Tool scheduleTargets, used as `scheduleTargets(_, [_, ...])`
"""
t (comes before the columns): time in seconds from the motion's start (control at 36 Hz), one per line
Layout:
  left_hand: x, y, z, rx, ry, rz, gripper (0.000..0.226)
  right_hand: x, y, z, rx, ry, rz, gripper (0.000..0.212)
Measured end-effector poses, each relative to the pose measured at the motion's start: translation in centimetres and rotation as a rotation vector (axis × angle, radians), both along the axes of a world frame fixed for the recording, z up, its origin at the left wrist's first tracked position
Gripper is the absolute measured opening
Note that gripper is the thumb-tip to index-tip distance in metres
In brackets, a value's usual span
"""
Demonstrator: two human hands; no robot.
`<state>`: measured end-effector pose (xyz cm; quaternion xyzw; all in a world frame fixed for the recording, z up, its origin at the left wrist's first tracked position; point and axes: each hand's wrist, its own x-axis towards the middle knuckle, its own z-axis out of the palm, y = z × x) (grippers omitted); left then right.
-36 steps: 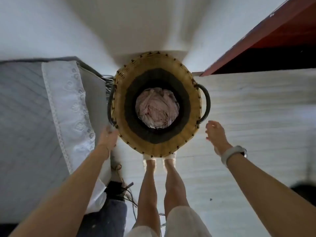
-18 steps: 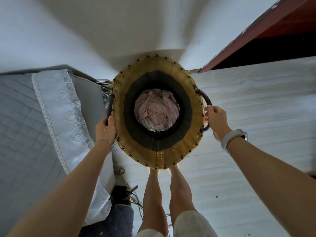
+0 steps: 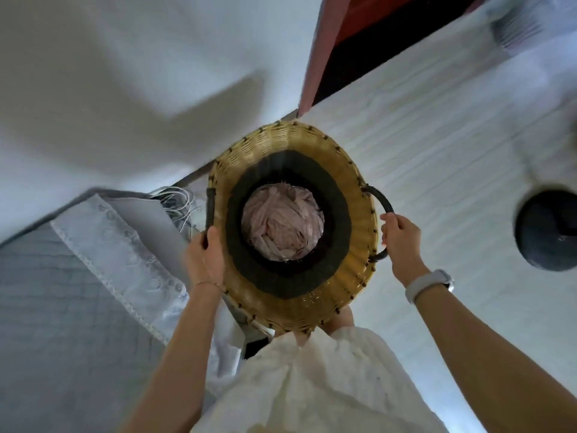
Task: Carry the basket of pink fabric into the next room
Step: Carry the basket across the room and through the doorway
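A round woven basket (image 3: 356,232), tan with a dark band inside, hangs in front of me above the floor. Crumpled pink fabric (image 3: 282,228) lies at its bottom. My left hand (image 3: 204,256) is closed around the dark handle on the basket's left side. My right hand (image 3: 401,242), with a white watch on the wrist, grips the dark loop handle on the right side. The basket's near rim is over my white clothing and hides my legs.
A grey quilted bed (image 3: 46,307) with a white lace-edged cloth (image 3: 125,260) is close on the left, with loose cables (image 3: 178,201) by the wall. A red door (image 3: 324,45) stands ahead right. A dark round object (image 3: 546,229) rests on the pale floor (image 3: 437,151).
Both hands went from reaching toward the basket to gripping its handles. The basket has come up off the floor, and the view has swung toward the right.
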<state>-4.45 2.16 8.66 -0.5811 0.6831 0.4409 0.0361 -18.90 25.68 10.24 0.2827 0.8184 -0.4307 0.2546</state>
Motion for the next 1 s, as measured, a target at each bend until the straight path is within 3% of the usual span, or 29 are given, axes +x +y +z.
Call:
scheduleTargets(0.22, [-1.9,5.8,1.0,0.106,0.05,-0.147,0.03,5.5,8.2,1.8,0.016,-0.003,-0.32,0.022])
scheduleTargets(0.44, [-3.0,14.3,2.6,0.048,0.041,-0.512,0.033,12.0,17.5,3.5,-0.012,0.021,-0.619,0.021])
scheduleTargets(0.61, [-2.1,23.2,6.1,-0.031,0.102,-0.739,0.039,18.3,25.4,6.0,-0.06,0.077,-0.796,0.023])
scheduleTargets(0.81, [-0.1,34.4,8.3,0.018,0.119,-0.887,0.032,26.3,34.4,8.4,-0.062,0.13,-1.046,0.042])
scheduleTargets(1.0, [2.3,46.7,10.4,0.031,0.167,-1.164,0.033,34.2,42.6,9.4,-0.003,0.139,-1.301,0.043])
